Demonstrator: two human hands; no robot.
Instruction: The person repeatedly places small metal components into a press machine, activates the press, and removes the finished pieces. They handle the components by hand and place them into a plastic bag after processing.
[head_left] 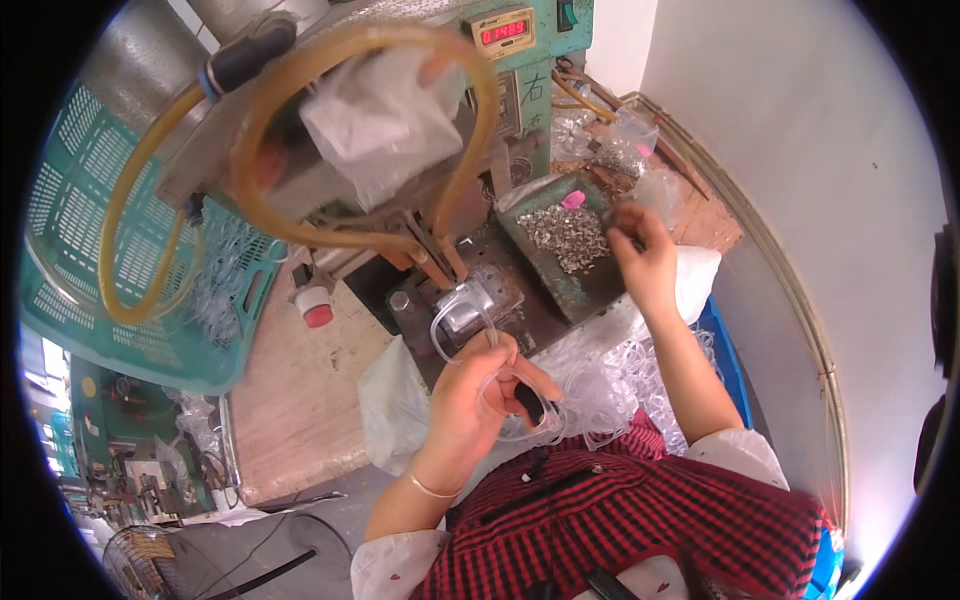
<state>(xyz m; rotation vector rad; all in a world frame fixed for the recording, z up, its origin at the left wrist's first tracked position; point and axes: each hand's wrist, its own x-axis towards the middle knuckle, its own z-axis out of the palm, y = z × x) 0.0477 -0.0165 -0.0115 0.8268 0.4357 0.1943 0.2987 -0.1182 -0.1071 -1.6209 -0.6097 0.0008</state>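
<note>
My left hand [477, 385] is closed around a loop of clear plastic tubing [440, 325], in front of the press. A bend of that tubing reaches up to the metal die block [468, 305] under the press head. A dark piece shows by the fingers of this hand; what it is I cannot tell. My right hand [645, 245] is at the right rim of a green metal tray [570, 300], with thumb and fingers drawn together. Anything between those fingertips is too small to make out. Small silvery metal pieces [565, 238] lie heaped in the tray beside a pink scrap [573, 200].
A yellowish hose [255, 120] loops in front of the press. At left, a green plastic basket [150, 355] contains clear strands. A red button [317, 314] sits by the press. More coiled clear tubing [610, 385] lies near my lap, beside a blue bin [727, 360]. A wall [800, 180] stands right.
</note>
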